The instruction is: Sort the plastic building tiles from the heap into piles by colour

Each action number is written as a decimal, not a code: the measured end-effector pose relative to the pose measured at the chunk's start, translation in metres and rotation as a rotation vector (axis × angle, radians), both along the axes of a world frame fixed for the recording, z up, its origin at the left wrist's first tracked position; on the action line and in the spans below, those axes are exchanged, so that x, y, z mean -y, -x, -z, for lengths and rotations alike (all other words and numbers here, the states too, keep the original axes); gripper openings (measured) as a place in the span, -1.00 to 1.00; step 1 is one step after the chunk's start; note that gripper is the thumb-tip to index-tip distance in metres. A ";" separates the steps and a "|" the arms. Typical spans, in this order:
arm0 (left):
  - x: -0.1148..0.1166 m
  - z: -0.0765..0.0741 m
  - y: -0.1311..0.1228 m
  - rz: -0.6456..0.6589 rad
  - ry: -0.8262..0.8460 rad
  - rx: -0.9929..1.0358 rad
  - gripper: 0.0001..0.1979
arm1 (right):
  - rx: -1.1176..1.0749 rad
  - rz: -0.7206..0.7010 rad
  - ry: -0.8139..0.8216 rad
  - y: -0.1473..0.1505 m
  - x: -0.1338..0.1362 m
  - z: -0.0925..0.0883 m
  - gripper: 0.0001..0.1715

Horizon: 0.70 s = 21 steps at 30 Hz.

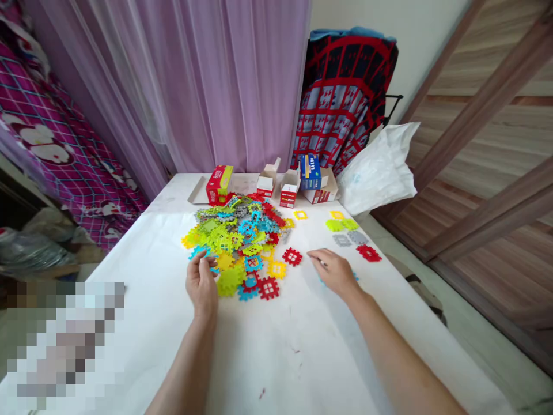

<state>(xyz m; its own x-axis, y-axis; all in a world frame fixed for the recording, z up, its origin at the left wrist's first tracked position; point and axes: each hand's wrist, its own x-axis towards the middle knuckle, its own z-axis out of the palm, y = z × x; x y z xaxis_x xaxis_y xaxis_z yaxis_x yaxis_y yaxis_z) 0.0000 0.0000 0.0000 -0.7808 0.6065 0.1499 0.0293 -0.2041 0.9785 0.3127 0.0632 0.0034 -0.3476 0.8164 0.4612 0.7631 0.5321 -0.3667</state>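
Observation:
A heaped pile of notched plastic building tiles (248, 222) in green, yellow, blue, red and grey lies in the middle of the white table. At its near left edge is my left hand (202, 283), fingers loosely curled and apart, with nothing seen in it. Close by lies a green tile (230, 280). My right hand (333, 270) is over the table to the right of the pile, fingers stretched leftward, no tile visible in them. A red window-shaped tile (292, 257) lies just left of its fingertips. Behind that hand a blue tile (356, 276) is mostly hidden.
Separate tiles lie at the right: yellow (337, 215), green (334, 225), grey (358, 237) and red (368, 253). Along the back stand a red-yellow box (219, 184), small open boxes (289, 190) and a blue box (310, 172). A white bag (380, 170) leans at the far right corner.

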 end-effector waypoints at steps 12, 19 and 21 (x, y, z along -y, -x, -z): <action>-0.011 0.003 0.018 -0.064 -0.063 0.395 -0.75 | 0.081 -0.281 -0.001 0.152 0.052 -0.007 -0.56; -0.013 0.002 0.019 -0.059 -0.084 0.482 -0.74 | 0.236 -0.368 0.059 0.176 0.047 -0.002 -0.60; -0.014 0.003 0.018 -0.050 -0.083 0.491 -0.73 | 0.165 -0.337 0.024 0.175 0.048 0.005 -0.67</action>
